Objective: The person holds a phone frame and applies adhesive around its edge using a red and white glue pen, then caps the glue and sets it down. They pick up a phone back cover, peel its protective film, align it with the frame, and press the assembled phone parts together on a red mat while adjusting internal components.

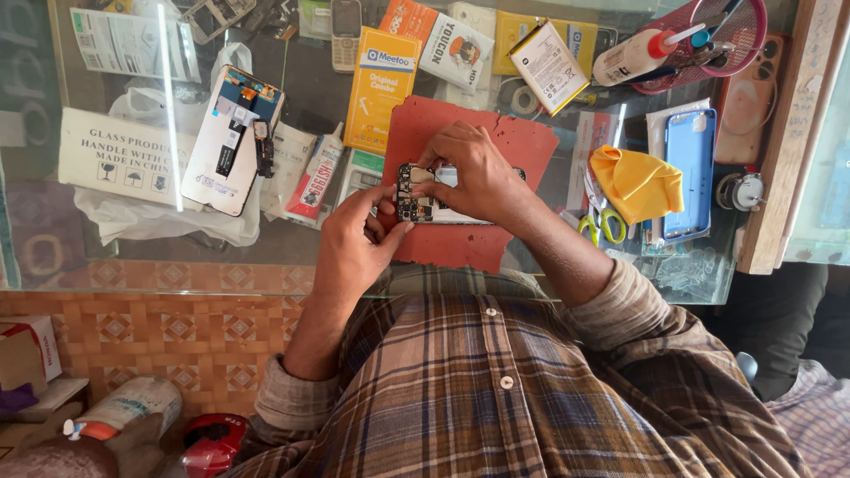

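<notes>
- Well to the left of both hands, a second opened phone [232,139] is laid back-up on a white plastic bag [159,217], apparently set aside within reach.
- The left hand [354,243] is closed in a narrow grip on the near left end of the opened phone [416,195], seemingly to steady it.
- The phone is kept flat on the red mat [469,142], on the glass table [292,265], between the two hands.
- The right hand [474,173] is laid over the phone, fingertips pinched on its inner parts; what is pinched cannot be told.
- Just right of that hand, a yellow cloth [637,181] and scissors [602,221] are kept.
</notes>
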